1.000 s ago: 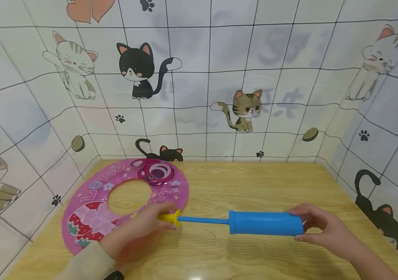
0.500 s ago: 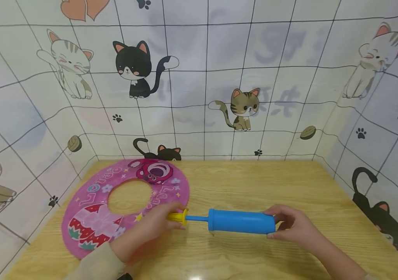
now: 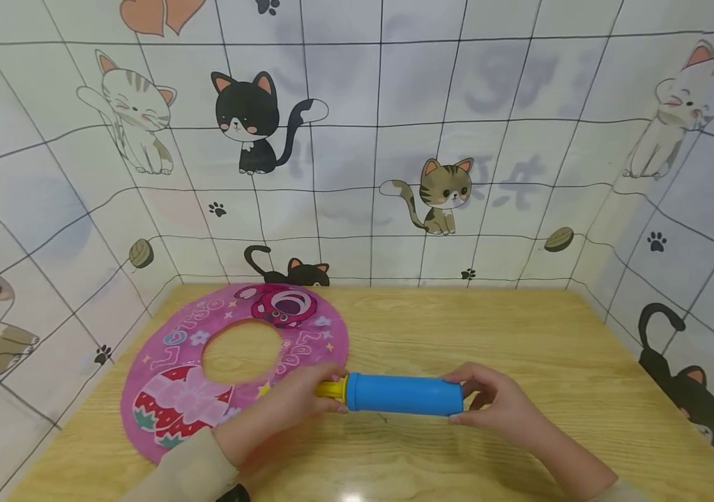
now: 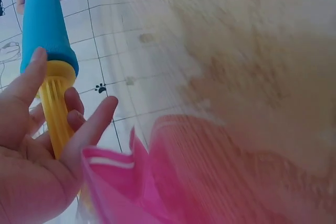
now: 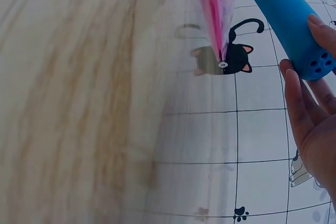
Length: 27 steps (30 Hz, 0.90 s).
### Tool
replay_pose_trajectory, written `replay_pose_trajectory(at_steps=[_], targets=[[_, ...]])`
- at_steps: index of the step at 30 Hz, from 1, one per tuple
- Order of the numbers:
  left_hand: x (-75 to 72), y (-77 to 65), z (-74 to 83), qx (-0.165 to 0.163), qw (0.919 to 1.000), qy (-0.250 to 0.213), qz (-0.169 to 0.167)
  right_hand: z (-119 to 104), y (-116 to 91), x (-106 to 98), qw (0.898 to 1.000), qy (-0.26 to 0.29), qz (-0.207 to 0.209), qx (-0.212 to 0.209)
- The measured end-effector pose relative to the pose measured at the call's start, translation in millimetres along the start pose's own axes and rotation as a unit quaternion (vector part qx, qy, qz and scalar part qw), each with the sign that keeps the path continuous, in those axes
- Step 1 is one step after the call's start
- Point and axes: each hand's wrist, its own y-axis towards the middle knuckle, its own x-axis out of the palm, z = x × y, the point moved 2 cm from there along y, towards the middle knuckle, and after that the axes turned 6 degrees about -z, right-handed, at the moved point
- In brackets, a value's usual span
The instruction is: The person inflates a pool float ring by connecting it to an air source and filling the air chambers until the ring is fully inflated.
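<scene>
A blue hand pump (image 3: 404, 394) is held level over the wooden table by both hands. My left hand (image 3: 300, 396) grips its yellow handle (image 4: 54, 100), which sits right against the barrel, so no rod shows. At the opposite end, my right hand (image 3: 500, 403) pinches the barrel between thumb and fingers. Several small holes pit that end face (image 5: 320, 65) in the right wrist view. A flat pink swim ring (image 3: 162, 348), printed with strawberries and a bear, lies on the left, partly behind my left hand and forearm.
The wooden tabletop (image 3: 457, 328) reaches back to a white cloth wall (image 3: 344, 153) with grid lines and cartoon cats. Similar printed sides (image 3: 664, 265) flank it. A cream sleeve (image 3: 194, 467) covers my left forearm.
My right hand has moved left with the barrel, sliding it along the rod up to the yellow handle. My left hand has shifted slightly right. The swim ring stays on the table.
</scene>
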Motion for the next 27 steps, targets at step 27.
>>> replay_pose_trajectory(at_steps=[27], targets=[[-19.8, -23.6, -38.5, -0.056, 0.9975, -0.036, -0.025, 4, -56, -65, 0.996, -0.071, 0.032, -0.038]])
